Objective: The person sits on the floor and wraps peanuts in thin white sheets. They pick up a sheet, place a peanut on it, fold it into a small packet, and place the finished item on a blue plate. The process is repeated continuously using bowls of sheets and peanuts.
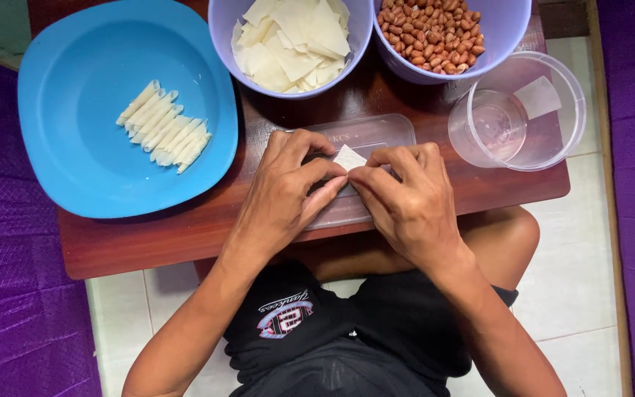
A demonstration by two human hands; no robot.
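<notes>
Pastry sheet (349, 157), small, pale and roughly square, is pinched between both hands above a clear plastic lid (376, 132) that is laid flat on the low wooden table (141, 242). In the head view, the left hand (288, 187) is closed narrowly on the sheet's left edge with thumb and forefinger, while the right hand (406, 195) is closed on its right edge in the same way; the fingertips of the two hands are nearly touching. Only one corner of the sheet is seen above the fingers; the rest is hidden.

On the blue plate (75, 147) to the left, a row of rolled pastry sticks (163, 129) is laid side by side. Behind the hands, a lilac bowl (222, 29) is filled with cut pastry squares (295, 40), and beside it a second lilac bowl (508, 22) is filled with peanuts (431, 33). To the right, a clear plastic container (564, 140) is set near the table's edge, with a small scrap of pastry inside.
</notes>
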